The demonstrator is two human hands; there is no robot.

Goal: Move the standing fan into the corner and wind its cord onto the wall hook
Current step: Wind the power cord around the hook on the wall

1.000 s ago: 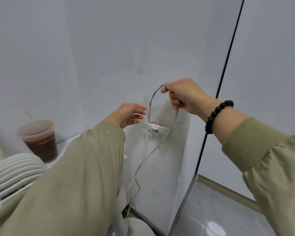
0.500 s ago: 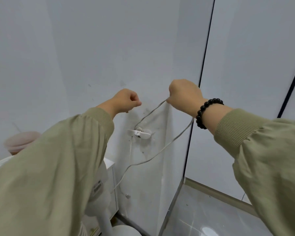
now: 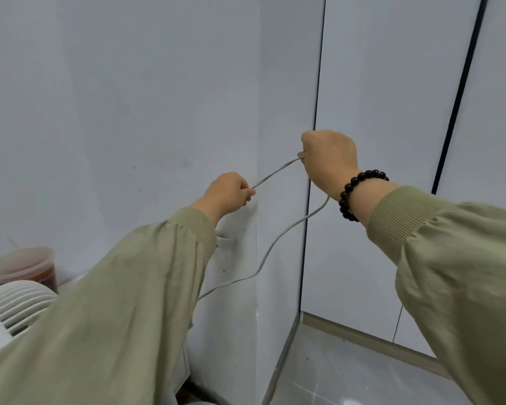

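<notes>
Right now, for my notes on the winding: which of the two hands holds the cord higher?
The right hand, the one with the black bead bracelet, grips the cord higher; the left hand grips it lower.

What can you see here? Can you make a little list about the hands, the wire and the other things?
left hand: grips thin grey cord, lower
right hand: grips the same cord, higher; black bead bracelet on wrist
cord: stretched between hands, then droops in a loose loop
white wall hook: mostly hidden behind olive left sleeve
white ribbed fan grille: bottom left
clear plastic cup of brown drink: beyond the grille
</notes>
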